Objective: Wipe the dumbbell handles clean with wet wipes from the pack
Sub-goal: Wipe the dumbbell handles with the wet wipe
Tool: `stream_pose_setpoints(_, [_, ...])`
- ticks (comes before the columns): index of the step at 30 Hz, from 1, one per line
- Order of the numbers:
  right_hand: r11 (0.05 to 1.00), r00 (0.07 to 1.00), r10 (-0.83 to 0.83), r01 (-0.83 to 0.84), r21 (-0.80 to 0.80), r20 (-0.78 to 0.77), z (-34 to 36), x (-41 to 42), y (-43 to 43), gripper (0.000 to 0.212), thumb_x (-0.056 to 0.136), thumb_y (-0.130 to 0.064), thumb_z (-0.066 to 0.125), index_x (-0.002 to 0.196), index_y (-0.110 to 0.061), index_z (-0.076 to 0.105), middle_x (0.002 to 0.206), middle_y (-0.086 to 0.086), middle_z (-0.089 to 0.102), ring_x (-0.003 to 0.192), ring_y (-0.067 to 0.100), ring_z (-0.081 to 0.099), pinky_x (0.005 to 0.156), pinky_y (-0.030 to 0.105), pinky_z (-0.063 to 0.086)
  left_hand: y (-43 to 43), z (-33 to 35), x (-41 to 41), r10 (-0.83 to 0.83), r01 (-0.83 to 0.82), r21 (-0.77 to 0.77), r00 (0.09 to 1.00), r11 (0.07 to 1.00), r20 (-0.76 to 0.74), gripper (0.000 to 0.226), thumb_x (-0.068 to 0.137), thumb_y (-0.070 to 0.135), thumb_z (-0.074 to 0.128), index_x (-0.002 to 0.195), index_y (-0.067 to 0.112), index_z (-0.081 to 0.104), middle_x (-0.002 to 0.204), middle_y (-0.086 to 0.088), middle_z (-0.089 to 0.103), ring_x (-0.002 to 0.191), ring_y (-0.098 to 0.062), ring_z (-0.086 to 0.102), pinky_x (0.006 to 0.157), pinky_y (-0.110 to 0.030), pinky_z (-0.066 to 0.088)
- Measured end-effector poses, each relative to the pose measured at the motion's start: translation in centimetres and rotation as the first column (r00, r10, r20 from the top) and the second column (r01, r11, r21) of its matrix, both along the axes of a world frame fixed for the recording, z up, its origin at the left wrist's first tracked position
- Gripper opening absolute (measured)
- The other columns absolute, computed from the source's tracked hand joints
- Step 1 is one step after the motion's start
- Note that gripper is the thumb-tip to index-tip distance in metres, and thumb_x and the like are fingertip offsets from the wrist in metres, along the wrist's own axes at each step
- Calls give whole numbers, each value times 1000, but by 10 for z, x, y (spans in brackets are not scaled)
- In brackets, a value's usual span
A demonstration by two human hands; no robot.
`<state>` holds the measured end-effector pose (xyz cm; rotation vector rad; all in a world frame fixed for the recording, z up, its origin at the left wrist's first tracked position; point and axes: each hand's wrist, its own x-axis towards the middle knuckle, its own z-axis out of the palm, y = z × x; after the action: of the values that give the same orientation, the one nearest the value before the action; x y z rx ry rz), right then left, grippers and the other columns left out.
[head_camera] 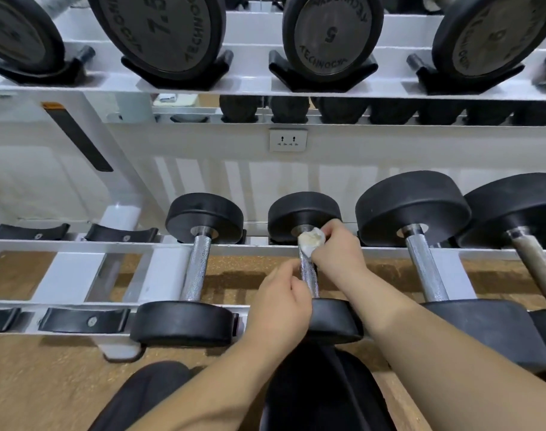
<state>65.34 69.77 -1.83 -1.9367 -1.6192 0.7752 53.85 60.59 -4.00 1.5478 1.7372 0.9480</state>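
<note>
A black dumbbell lies on the lower shelf of the white rack, its knurled steel handle [308, 273] running away from me. My right hand [335, 250] grips a crumpled, soiled white wipe [310, 241] wrapped around the far end of that handle, close to the far weight head [303, 211]. My left hand [281, 301] curls round the near end of the same handle, just before the near weight head [335, 320]. No pack of wipes is in view.
Dumbbells lie on either side: one to the left [198, 265], two larger ones to the right [425, 262] [536, 265]. Empty black cradles [85, 320] sit at the left of the rack [79, 244]. An upper shelf carries bigger dumbbells [331, 35]. My dark-clothed knees [321, 393] are below.
</note>
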Motion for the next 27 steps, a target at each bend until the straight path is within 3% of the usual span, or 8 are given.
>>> stream_pose_setpoints(3, [999,997,-8,11,37,-79,-2,-9,0,18,87,-28,70,84,-13,59,81,3,64,79,25,60,59,29,43,2,1,-5,11,-12,-22,997,1000,-74,49,98,18,41,147,24,46,146,8,51,136,-13,43,108,-22,32])
stream_pose_setpoints(6, [999,978,-23,15,-39,-208,-2,-8,-2,26,87,-34,72,82,-11,62,81,3,66,77,21,62,60,30,41,7,3,-7,-24,16,-87,996,996,-91,57,101,22,39,157,19,30,161,3,34,146,-15,29,115,-26,24])
stream_pose_setpoints(11, [999,998,43,-45,-31,-51,-6,0,-5,21,95,-21,58,80,-6,54,76,6,58,79,30,58,63,33,40,5,0,-8,-34,36,-155,999,987,15,61,100,26,39,160,24,23,166,7,24,150,-11,22,119,-29,21])
stream_pose_setpoints(14, [969,981,195,-191,-154,14,5,7,-10,25,90,-22,61,67,-16,53,70,2,59,72,26,57,67,34,47,4,-1,-10,-28,37,-149,998,988,58,63,97,33,37,158,25,27,164,8,27,148,-11,27,118,-31,27])
stream_pose_setpoints(17, [880,918,383,-330,-342,99,17,7,-21,17,86,-23,63,71,-17,59,71,1,59,68,21,52,65,30,44,5,-2,-7,-39,49,-142,996,989,76,65,93,36,38,157,27,29,162,10,31,144,-11,32,116,-33,31])
stream_pose_setpoints(19, [865,923,380,-328,-381,68,18,7,-20,11,83,-20,67,75,-13,64,75,3,61,71,22,56,69,31,48,6,-2,-8,-40,51,-140,996,989,83,66,92,36,38,157,29,30,161,12,32,143,-10,34,116,-36,33])
stream_pose_setpoints(22, [951,981,194,-188,-247,0,13,7,-3,13,86,-21,62,76,-15,58,81,5,64,82,31,66,80,41,59,6,-5,-10,-53,63,-125,996,990,78,60,98,27,41,157,27,29,161,13,29,145,-7,30,118,-32,29])
stream_pose_setpoints(27, [994,994,99,-101,-46,-35,0,-9,12,28,100,-30,53,75,-21,44,93,8,58,86,28,56,68,33,39,9,-6,-10,-34,53,-146,991,988,127,69,87,37,38,155,31,31,158,14,32,136,-10,43,115,-39,37])
